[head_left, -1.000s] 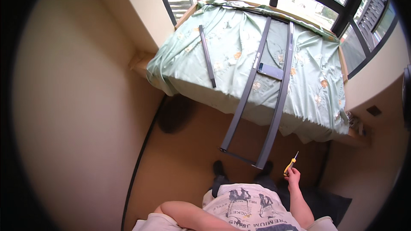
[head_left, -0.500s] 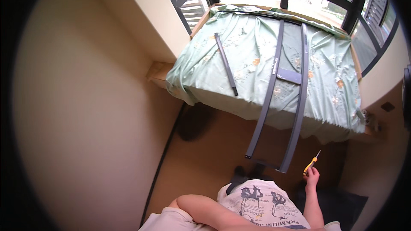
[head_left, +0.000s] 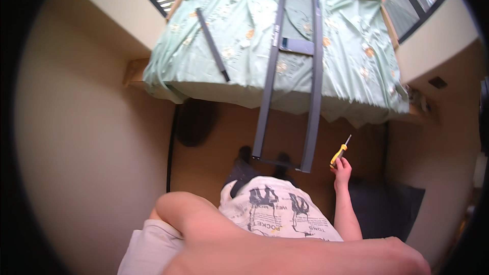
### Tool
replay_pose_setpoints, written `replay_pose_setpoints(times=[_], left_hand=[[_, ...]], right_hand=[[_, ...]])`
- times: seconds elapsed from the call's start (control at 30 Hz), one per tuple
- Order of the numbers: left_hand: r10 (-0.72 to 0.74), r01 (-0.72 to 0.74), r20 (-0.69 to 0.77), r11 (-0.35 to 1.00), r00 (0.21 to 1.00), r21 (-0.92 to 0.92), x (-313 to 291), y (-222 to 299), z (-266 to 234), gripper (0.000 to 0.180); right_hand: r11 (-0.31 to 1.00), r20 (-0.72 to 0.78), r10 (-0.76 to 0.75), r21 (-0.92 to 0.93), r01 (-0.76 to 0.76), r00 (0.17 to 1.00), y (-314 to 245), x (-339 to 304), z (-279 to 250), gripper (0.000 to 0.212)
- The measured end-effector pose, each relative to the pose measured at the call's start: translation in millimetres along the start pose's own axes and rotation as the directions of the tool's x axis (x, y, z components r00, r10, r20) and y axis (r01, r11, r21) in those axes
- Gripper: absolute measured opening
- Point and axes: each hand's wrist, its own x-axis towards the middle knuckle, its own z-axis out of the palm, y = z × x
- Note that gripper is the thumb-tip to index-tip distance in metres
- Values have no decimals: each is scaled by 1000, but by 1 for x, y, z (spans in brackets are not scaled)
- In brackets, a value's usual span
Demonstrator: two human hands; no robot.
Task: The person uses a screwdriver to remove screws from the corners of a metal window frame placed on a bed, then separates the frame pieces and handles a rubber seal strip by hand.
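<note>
Fingers point(head_left: 346, 163) of the right hand point(head_left: 342, 171) grip the lower handle of a screwdriver point(head_left: 340, 152), at four o'clock in the view. Its handle is yellow with dark patches; its slim greyish shaft points to one o'clock. It sits apart from a dark grey frame point(head_left: 262, 117), at three o'clock from that frame's near end. Across six o'clock lies the left arm point(head_left: 285, 257), blurred; how its fingers stand, I cannot tell.

The left arm point(head_left: 285, 255) is blurred, cropped below — screwdriver tip point(head_left: 349, 137) indistinct.
</note>
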Motion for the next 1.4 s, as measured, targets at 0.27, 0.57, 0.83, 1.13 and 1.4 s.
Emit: replay_pose_setpoints(times=[0.27,0.57,0.83,1.13,1.4], left_hand=[[-165,177,100,975,981,-134,8,65,-52,47],[-272,324,215,907,938,-269,14,127,-116,43],[-334,443,329,826,883,-349,17,141,-153,40],[-361,513,437,803,824,-303,1,154,-131,37],[-762,759,-16,642,647,106,-89,143,-137,27]], right_hand=[[975,-276,121,212,-63,954,12,-67,9,17],[972,-378,159,220,-78,912,35,-144,72,16],[960,-520,236,257,-113,821,68,-237,101,14],[945,-518,229,321,-61,824,88,-270,130,15],[818,-392,196,571,70,899,80,-301,174,21]])
